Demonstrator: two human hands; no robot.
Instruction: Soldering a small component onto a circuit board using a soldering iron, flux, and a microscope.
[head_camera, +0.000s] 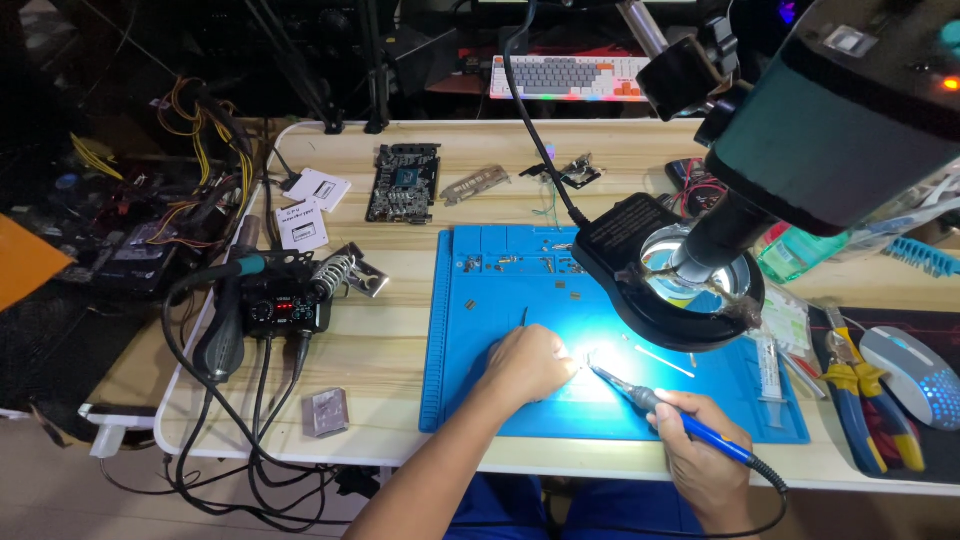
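Lit from above by the ring lamp (690, 285), the blue mat (480, 350) near the counter's front edge carries a tiny workpiece (583, 358) (too small to identify) pinched in the left hand (525, 362), while the right hand (700, 450), clenched on the soldering iron (680, 415), angles its long axis up-left, tip touching the piece.

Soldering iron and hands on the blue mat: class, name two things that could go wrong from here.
1. The soldering iron tip works right beside the left hand, so a slip might burn a finger.
2. Its cord trails off the table edge past the right hand; a snag could jerk the tip.
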